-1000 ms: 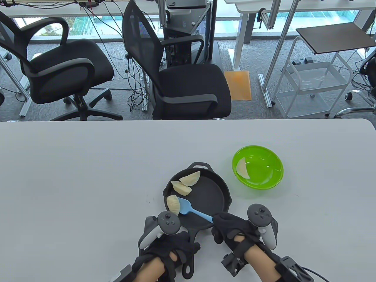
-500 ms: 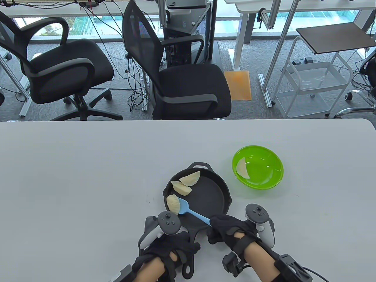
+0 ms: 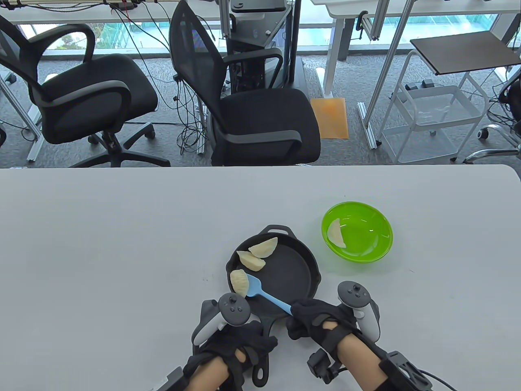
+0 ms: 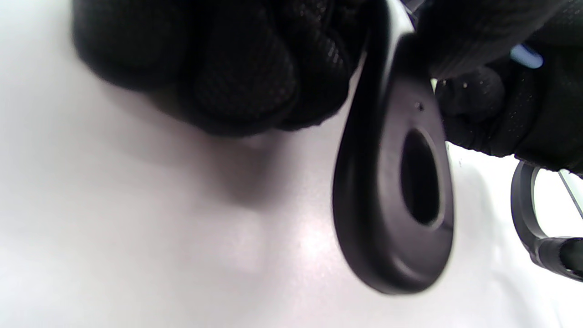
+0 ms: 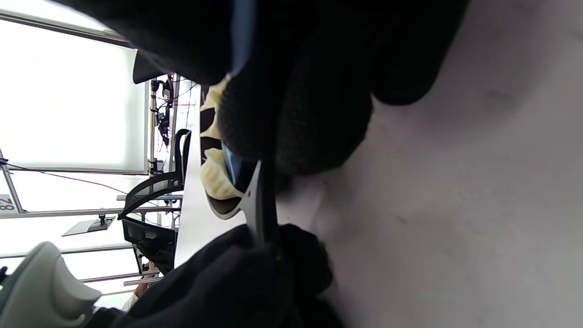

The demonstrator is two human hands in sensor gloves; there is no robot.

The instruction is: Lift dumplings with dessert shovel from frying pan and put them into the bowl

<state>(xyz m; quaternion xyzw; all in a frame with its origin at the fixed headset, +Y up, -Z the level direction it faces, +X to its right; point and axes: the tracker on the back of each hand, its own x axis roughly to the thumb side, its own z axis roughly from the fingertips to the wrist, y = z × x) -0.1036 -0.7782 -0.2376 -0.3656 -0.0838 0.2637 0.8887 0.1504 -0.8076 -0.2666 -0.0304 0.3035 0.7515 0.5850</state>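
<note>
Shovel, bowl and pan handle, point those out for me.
shovel [image 3: 254,286], table view, blue blade
bowl [image 3: 372,236], table view, bare green inside
pan handle [image 4: 391,218], left wrist view, looped end

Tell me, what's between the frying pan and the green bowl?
Nothing: only bare table separates the frying pan from the green bowl, seen in the table view.

Gloved fingers [image 5: 296,91] around blue handle [image 5: 241,32]
</note>
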